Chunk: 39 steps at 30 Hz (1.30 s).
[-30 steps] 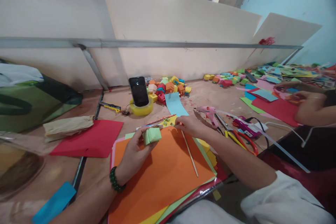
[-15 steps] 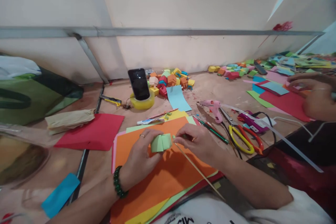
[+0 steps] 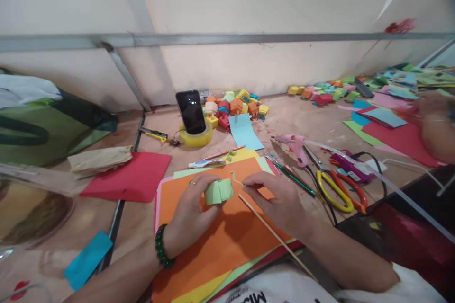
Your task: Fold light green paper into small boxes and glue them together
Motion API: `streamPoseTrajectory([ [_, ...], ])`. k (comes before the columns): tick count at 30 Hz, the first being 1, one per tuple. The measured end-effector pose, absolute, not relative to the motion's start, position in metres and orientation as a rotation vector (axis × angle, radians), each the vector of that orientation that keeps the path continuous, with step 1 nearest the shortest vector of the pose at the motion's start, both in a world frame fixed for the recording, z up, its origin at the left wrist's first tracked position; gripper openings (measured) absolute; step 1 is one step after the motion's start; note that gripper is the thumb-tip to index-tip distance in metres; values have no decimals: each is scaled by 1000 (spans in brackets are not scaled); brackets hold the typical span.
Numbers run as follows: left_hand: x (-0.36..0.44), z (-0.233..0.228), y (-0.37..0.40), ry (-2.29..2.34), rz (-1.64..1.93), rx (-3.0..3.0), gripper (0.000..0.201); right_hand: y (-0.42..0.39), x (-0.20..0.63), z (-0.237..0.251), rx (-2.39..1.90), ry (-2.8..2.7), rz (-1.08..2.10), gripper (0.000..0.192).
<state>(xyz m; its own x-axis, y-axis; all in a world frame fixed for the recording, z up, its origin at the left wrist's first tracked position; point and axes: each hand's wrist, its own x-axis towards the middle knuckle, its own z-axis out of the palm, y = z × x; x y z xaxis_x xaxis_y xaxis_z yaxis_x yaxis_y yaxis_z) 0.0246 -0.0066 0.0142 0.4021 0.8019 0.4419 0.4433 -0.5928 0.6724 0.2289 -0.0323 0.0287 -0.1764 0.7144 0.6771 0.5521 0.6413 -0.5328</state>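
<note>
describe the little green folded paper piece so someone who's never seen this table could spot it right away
Start at the stack of coloured sheets nearest the camera, topped by an orange sheet. Above that sheet, the left hand pinches a small folded green paper piece, with the right hand just beside it. It is the only pale green, boxy fold held off the table.

matt green folded paper [image 3: 218,191], matt orange paper sheet [image 3: 227,236], thin wooden stick [image 3: 273,234], glossy phone [image 3: 192,111]

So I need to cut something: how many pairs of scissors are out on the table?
2: yellow-handled scissors and red-handled scissors, lying side by side right of the person's right hand. Others may be hidden under paper.
</note>
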Motion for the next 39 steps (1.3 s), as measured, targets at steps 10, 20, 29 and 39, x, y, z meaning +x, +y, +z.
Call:
streamPoseTrajectory([
  [10, 26, 18, -6, 1075, 1006, 2224, 27, -37, 218, 24, -883, -2075, 4, 15],
  [20, 25, 20, -8, 1060, 1020, 2197, 29, -37, 219, 20, -846, -2028, 110, 17],
  [29, 26, 27, -8, 1081, 932, 2099, 24, -35, 223, 12, -698, -2079, 33, 22],
  [39, 26, 26, -8, 1059, 939, 2069, 24, -34, 223, 16, -684, -2078, 11, 18],
])
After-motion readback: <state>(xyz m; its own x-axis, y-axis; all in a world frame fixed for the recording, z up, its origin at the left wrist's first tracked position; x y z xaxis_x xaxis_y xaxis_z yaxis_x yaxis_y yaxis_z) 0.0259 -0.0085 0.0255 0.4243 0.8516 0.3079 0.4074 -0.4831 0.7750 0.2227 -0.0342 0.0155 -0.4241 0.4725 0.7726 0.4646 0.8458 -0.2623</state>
